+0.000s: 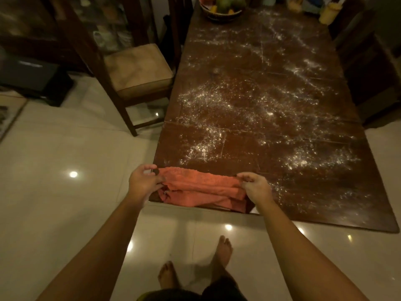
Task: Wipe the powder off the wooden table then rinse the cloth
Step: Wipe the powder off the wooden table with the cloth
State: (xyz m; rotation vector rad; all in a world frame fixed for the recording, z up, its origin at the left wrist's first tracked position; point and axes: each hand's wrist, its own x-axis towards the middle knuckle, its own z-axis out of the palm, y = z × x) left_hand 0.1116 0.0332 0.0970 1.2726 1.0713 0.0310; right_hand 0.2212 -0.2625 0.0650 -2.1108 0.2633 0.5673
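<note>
While stretched between both hands: cloth (201, 189), orange, bunched in folds, over the near left corner of the table, lower folds lying on the wood at the near edge.
Left hand (144, 183): fingers pinched shut on the cloth's left end, just past the table's left edge.
Right hand (257, 187): fingers pinched shut on the cloth's right end, above the tabletop.
Wooden table (243, 68): dark, long, running away from the camera.
Powder (208, 98): white, scattered in patches and streaks over most of the top, unwiped.
Fruit basket (221, 9): far end of the table.
Chair (138, 68): cushioned, beside the table's left edge.
Bare feet (223, 249): on glossy pale floor tiles.
</note>
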